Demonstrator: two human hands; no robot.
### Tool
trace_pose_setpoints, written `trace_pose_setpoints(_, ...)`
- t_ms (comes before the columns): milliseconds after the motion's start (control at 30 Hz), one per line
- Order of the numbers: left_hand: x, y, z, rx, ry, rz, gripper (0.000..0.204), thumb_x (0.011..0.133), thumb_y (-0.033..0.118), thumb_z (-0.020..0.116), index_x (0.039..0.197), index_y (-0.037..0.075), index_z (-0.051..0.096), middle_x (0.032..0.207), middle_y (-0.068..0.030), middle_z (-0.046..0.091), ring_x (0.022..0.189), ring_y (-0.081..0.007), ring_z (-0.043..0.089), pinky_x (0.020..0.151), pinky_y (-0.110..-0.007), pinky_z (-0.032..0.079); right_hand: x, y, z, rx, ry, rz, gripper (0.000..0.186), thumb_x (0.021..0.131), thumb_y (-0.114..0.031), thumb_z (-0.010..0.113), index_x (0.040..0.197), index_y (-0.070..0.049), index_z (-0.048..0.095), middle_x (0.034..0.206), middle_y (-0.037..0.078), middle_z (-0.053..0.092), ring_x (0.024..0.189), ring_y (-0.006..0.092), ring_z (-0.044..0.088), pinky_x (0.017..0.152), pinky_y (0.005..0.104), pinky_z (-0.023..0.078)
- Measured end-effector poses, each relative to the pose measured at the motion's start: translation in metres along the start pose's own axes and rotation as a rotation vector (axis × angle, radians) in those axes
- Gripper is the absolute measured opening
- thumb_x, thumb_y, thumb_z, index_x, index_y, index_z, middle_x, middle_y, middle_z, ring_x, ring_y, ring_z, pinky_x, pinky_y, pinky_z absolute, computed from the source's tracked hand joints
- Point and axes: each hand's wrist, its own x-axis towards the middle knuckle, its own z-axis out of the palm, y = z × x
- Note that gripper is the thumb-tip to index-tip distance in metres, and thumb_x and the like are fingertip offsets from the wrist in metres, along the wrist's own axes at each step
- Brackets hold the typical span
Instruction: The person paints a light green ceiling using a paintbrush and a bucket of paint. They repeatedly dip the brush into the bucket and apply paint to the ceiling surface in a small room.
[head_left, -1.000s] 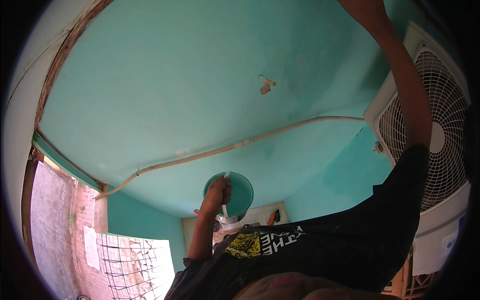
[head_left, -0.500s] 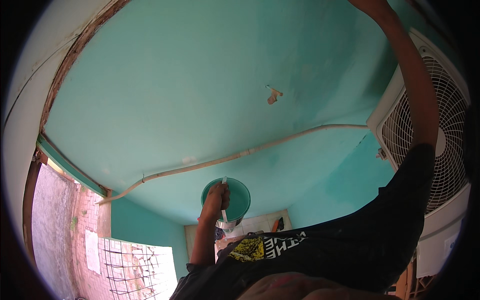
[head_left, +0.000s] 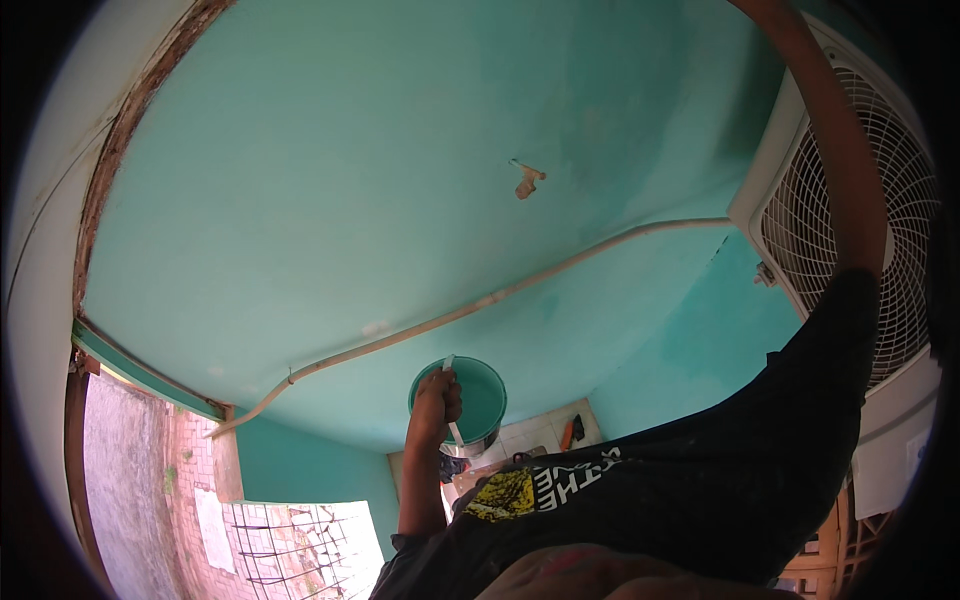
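My left hand [head_left: 437,396] is closed around the pale handle of a bucket [head_left: 483,396]. The bucket hangs in front of the wall at about waist height. Its inside looks teal, and I cannot tell where any contents begin. My right arm [head_left: 838,150] is raised high at the right and passes in front of the air conditioner's outdoor unit. Its hand lies beyond the top edge, so its fingers are hidden. The arm is nearest the teal wall [head_left: 330,180], which shows darker, uneven patches toward the upper right.
A pale pipe [head_left: 420,328] runs slantwise along the wall. Above it sticks out a small tan stub [head_left: 528,182]. The white outdoor unit [head_left: 775,185] with its round fan grille stands at the right. Below are floor tiles [head_left: 525,436], an orange-handled object [head_left: 572,432] and a wire grid [head_left: 285,555] at lower left.
The view has tilted slightly, so the pipe and stub sit differently in it. The bucket stays in my left hand. My right arm remains raised, its hand now fully past the top edge.
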Motion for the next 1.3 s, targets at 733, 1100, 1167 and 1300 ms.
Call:
trace_pose_setpoints(733,-0.002,-0.003,-0.003,0.032,0.088,0.011,0.020,0.095,0.019,0.050,0.076,0.017,0.043,0.058,0.0078,0.031,0.045,-0.0029,0.024,0.039,-0.022,0.018,-0.129,-0.037,0.037,0.515,-0.567,0.075,0.021,0.086,-0.001,0.064,0.107,-0.005,0.067,0.111,0.011,0.068,0.099,0.0222,0.066,0.091,0.0349,0.053)
trace_pose_setpoints(1100,0.004,-0.013,0.004,0.036,-0.016,-0.031,0.018,0.095,0.018,0.047,0.077,0.016,0.043,0.058,0.0076,0.032,0.045,-0.0034,0.026,0.039,-0.022,0.019,-0.087,0.011,0.012,0.066,-0.292,-0.011,0.019,0.084,0.001,0.067,0.102,-0.002,0.067,0.097,0.014,0.071,0.090,0.0255,0.068,0.084,0.0335,0.055)
trace_pose_setpoints(1167,-0.002,-0.016,0.006,0.073,0.069,-0.026,0.018,0.095,0.018,0.048,0.078,0.016,0.044,0.058,0.0075,0.032,0.045,-0.0035,0.026,0.039,-0.022,0.019,-0.098,0.003,0.014,0.149,-0.362,-0.012,0.020,0.083,-0.001,0.067,0.103,-0.005,0.067,0.101,0.013,0.070,0.095,0.0271,0.068,0.085,0.0346,0.055)
trace_pose_setpoints(1300,0.005,-0.024,-0.001,0.075,0.037,0.031,0.018,0.094,0.019,0.049,0.078,0.016,0.044,0.058,0.0075,0.032,0.044,-0.0039,0.026,0.039,-0.023,0.019,-0.068,0.013,0.000,0.181,-0.134,0.055,0.017,0.084,-0.003,0.066,0.101,-0.002,0.069,0.099,0.013,0.071,0.083,0.0245,0.069,0.074,0.0326,0.056)
